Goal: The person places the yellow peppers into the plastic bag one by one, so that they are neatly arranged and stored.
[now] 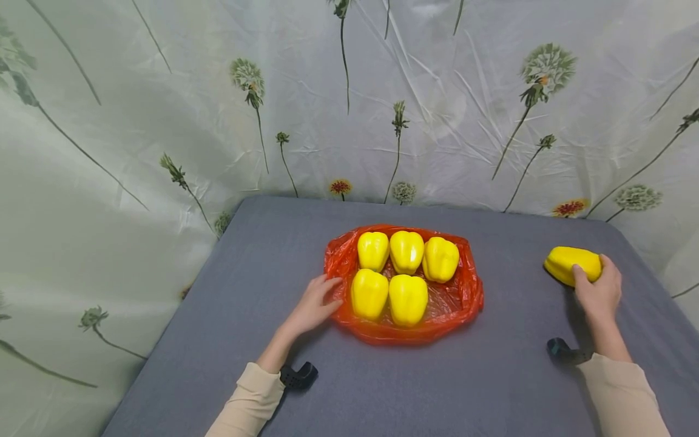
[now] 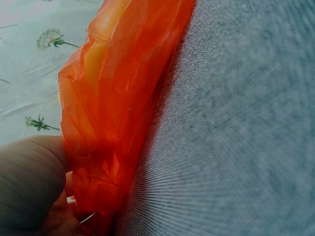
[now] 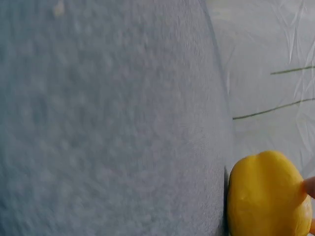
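Observation:
A red plastic bag (image 1: 360, 331) lies spread open with its rim rolled up, and several yellow bell peppers (image 1: 408, 300) stand inside it in two rows. My left hand (image 1: 314, 306) is at the bag's left rim; in the left wrist view the thumb (image 2: 32, 182) and fingers hold the crumpled red plastic (image 2: 113, 123), though the fingertips are partly hidden. Over at the right, my right hand (image 1: 601, 291) grips a yellow bell pepper (image 1: 570, 262) lying on its side at the tabletop. Only fingertips on that pepper (image 3: 266, 196) show in the right wrist view.
A grey cloth-covered table (image 1: 437, 388) carries everything. Behind and to the left hangs a pale curtain (image 1: 306, 91) with a dandelion print. A black wrist device (image 1: 299, 376) sits by the left cuff, another (image 1: 565, 351) by the right.

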Demonstrator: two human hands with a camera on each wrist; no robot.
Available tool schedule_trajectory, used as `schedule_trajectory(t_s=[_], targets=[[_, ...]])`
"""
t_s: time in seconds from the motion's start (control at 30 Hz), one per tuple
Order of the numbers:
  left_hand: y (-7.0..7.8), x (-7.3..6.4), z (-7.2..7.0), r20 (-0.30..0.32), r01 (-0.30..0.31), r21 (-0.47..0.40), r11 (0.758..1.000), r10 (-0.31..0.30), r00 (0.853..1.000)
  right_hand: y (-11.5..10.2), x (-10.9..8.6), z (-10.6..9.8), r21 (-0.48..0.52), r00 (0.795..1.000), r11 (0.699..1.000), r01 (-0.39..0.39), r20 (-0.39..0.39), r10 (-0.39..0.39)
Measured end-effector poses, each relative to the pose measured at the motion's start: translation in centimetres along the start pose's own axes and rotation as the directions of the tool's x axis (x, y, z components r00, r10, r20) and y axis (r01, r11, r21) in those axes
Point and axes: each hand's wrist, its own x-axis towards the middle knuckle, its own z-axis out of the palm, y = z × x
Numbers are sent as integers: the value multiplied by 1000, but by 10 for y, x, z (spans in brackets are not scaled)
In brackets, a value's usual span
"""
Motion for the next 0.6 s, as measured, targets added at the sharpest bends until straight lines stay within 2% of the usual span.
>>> schedule_trajectory(t_s=[0.23,0.4,0.6], targets=[[1,0,0,-1,9,-9,1000,-9,1000,1,8,0,21,996,1000,-9,90,7],[1,0,-1,2,17,-11,1000,-17,1000,2,11,3,57,994,997,-58,97,53],[2,0,0,4,10,-8,1000,-10,1000,4,12,9,87,996,995,-50,75,43]])
